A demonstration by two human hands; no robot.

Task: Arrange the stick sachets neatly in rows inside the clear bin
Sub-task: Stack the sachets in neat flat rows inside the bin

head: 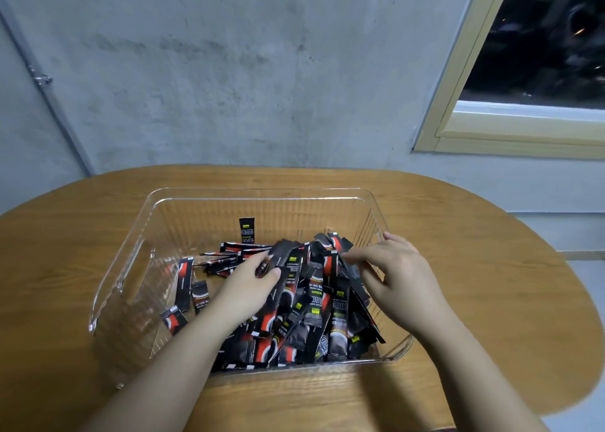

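Two bare hands reach into a clear bin (137, 235) that sits on an oval wooden desk (474, 267) against a grey concrete wall (229, 71). The stick sachets (314, 307), black with red and yellow print, lie jumbled inside the bin, heaped toward its right side, with a few loose ones scattered at the left and one standing upright near the back wall. The left hand (252, 284) comes in from the lower left, forearm angled across the near rim, its grip clamped on a dark sachet (278, 256) between thumb and fingers. The right hand (393, 274) hovers over the heap beside the bin's right wall, fingers lightly curled and spread apart, holding nothing. A wood-framed window (491, 130) shows dark at upper right.
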